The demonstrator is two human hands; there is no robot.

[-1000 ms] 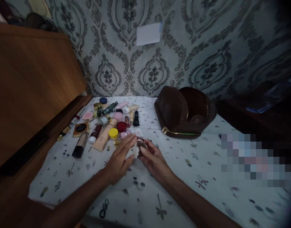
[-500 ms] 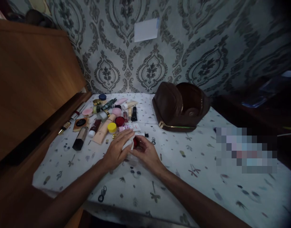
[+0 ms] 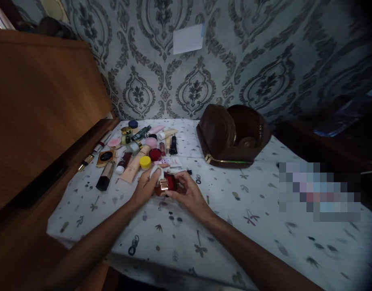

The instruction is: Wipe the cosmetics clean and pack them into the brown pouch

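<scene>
My right hand (image 3: pixel 191 197) grips a small dark-red bottle with a shiny gold band (image 3: pixel 170 182), which looks like a perfume bottle lying on its side. A crumpled white cloth (image 3: pixel 156 171) is pinched in my left hand (image 3: pixel 145 188), close against the bottle's gold end. Whether the cloth is fabric or tissue I cannot tell. Just beyond my hands are a yellow-lidded jar (image 3: pixel 145 162), a round red container (image 3: pixel 155 154) and a white tube with pink print (image 3: pixel 170 162). A peach tube (image 3: pixel 135 164) rests to the left of them.
Several cosmetics fill the table's left side, among them a dark-capped bottle (image 3: pixel 106 176) and a compact (image 3: pixel 106 157). An unzipped brown bag (image 3: pixel 231 137) stands at the back right. Wooden furniture (image 3: pixel 49 101) borders the left, and a patterned cloth (image 3: pixel 222 250) covers the table.
The white cloth has drawn back from over the bottle to the left, so the bottle's red body and gold end now show. The view has shifted slightly.
</scene>
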